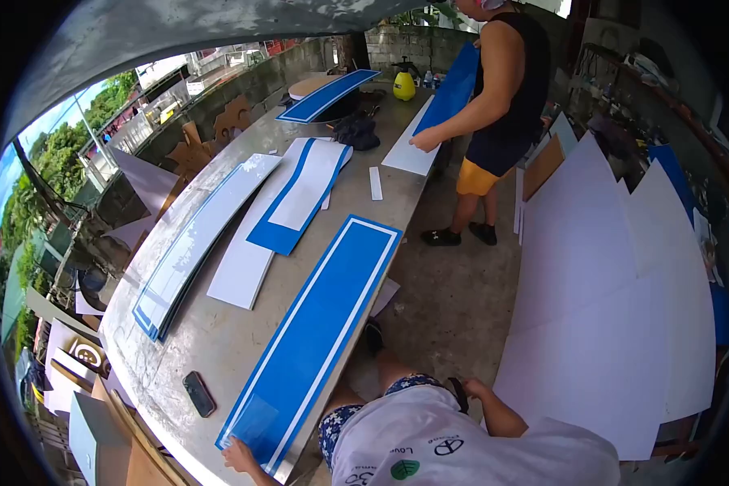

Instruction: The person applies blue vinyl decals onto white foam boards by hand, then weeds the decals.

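Observation:
A long blue panel (320, 312) with a white border line lies along the table's near edge. At its lower end is a small clear plastic sheet (253, 419), and the fingers of my left hand (240, 456) close on the sheet's edge by the panel's corner. My right hand (476, 390) is down by my hip, away from the table, closed around a dark object (459, 394) whose kind I cannot make out. Left of the panel, a black phone (198, 394) rests on the metal table (166, 397).
White and blue strips (304, 190) and a stack of panels (206, 231) lie further up the table. A co-worker (506, 89) handles another blue and white panel (441, 105) at the far right edge. A yellow spray bottle (404, 85) stands behind. Large white sheets (591, 300) lean at right.

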{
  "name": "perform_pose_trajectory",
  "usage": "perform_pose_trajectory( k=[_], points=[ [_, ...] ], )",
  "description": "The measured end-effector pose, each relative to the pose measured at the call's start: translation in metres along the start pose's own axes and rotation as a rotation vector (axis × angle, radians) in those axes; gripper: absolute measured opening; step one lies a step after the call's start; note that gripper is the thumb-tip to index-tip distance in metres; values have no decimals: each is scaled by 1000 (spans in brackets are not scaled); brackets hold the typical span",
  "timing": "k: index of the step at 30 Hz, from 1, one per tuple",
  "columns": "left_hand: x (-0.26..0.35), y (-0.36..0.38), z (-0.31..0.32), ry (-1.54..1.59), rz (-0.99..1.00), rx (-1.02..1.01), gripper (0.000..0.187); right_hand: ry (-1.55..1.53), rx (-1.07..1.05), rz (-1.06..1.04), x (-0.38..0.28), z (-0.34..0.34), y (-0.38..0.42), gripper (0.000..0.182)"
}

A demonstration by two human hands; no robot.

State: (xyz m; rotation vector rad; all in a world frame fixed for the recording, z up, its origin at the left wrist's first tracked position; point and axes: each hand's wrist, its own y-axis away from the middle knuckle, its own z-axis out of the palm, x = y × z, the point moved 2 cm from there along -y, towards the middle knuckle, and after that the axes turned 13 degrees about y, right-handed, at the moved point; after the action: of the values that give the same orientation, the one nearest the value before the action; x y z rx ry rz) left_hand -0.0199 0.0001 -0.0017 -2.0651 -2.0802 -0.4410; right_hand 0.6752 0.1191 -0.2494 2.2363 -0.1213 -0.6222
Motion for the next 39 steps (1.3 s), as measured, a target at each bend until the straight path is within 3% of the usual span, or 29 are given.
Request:
perform_pose_trajectory(
  k=[3, 5, 9, 11, 23, 30, 32, 36, 39],
  points=[
    [0, -6, 1, 13, 3, 67, 66, -8, -5, 34, -17, 0, 7, 34],
    [0, -5, 3, 7, 26, 74, 66, -190, 11, 176, -23, -4, 12, 33],
    [2, -1, 3, 6, -4, 47, 67, -51, 12, 49, 7, 14, -11, 34],
    [1, -2, 4, -1, 4, 28, 69, -200, -7, 211, -16, 1, 8, 36],
    [7, 5, -1, 26, -39, 85, 74, -368, 38, 303, -39, -8, 27, 28],
    [5, 10, -5, 87, -13, 10, 68, -379, -7, 301, -35, -3, 23, 26],
    [2, 10, -7, 92, -22, 2, 68, -505, 5, 251, -25, 5, 12, 28],
    [-9, 0, 2, 89, 58, -46, 67, -318, -30, 227, -14, 10, -3, 36],
    [-20, -10, 11, 81, 103, -99, 60, -572, 30, 204, -12, 15, 1, 36]
  ],
)
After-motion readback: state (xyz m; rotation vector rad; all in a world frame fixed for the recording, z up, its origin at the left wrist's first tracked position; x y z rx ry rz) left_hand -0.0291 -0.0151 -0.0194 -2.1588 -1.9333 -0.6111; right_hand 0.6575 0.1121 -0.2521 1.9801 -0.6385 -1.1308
